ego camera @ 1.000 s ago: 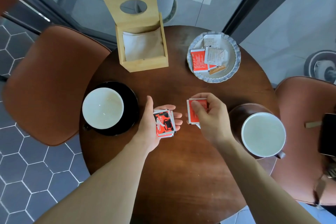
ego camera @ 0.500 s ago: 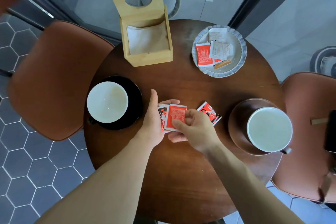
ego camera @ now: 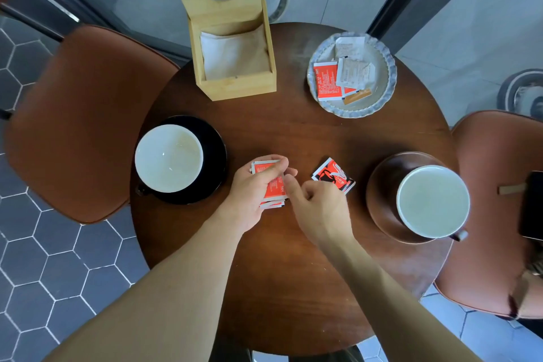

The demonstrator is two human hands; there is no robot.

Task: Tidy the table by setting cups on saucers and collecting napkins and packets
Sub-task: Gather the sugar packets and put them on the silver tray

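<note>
Since the earlier frame, one red packet had passed from the right hand (ego camera: 318, 206) into the stack of packets (ego camera: 271, 185) that the left hand (ego camera: 252, 188) gripped, thumb curled over the top. The right hand's fingers were loosely curled and held nothing, just beside the stack. A few loose packets (ego camera: 333, 175) lay on the table (ego camera: 293, 273), touching the right knuckles. Both cups were seated: the left cup (ego camera: 169, 158) on the black saucer (ego camera: 216, 153), the right cup (ego camera: 433, 201) on the brown saucer (ego camera: 382, 185). Other packets lay in the scalloped dish (ego camera: 385, 94). Judged remaining: collect the loose packets and deposit the stack.
</note>
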